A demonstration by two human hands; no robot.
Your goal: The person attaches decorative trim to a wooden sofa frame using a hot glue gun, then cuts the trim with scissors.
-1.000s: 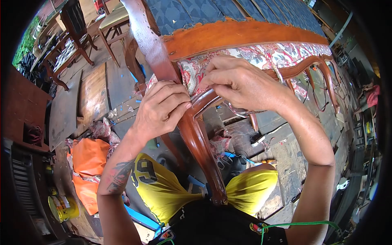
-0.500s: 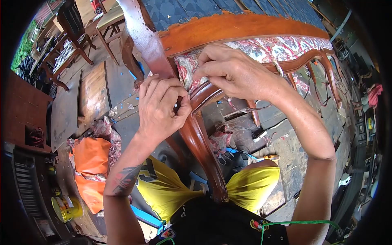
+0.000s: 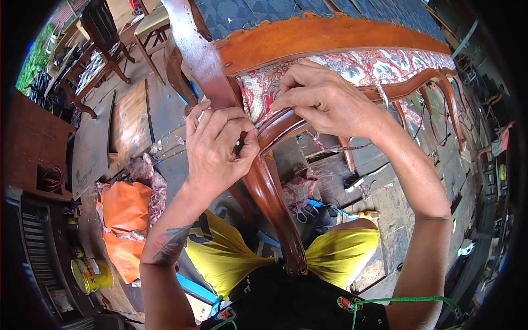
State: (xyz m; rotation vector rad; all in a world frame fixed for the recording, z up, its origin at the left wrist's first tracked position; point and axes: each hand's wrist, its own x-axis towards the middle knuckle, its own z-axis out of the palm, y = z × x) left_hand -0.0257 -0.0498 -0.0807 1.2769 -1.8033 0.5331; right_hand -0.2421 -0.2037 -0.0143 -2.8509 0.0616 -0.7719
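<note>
A carved wooden settee (image 3: 275,206) has one front leg reaching down between my knees. Floral fabric (image 3: 385,63) covers its seat, up to the polished wooden rail. At the near corner, my left hand (image 3: 220,140) is curled against the frame, thumb and fingers drawn together; a small white spot shows in the gap between them. My right hand (image 3: 330,102) is pinched just above the fabric's front edge, a short way right of the left hand. What either pinch holds, I cannot tell. A glossy armrest post (image 3: 201,58) rises behind my left hand.
Orange material (image 3: 127,206) lies in a heap at left, near a yellow bucket (image 3: 92,275). Floral scraps (image 3: 301,190) and a pair of scissors (image 3: 308,212) are on the plank floor below. Wooden chairs (image 3: 102,33) stand at back left. A blue patterned surface (image 3: 247,19) lies behind the settee.
My right hand has shifted slightly right and down along the fabric edge, still pinched. My left hand has stayed at the corner. The whole view has moved a little.
</note>
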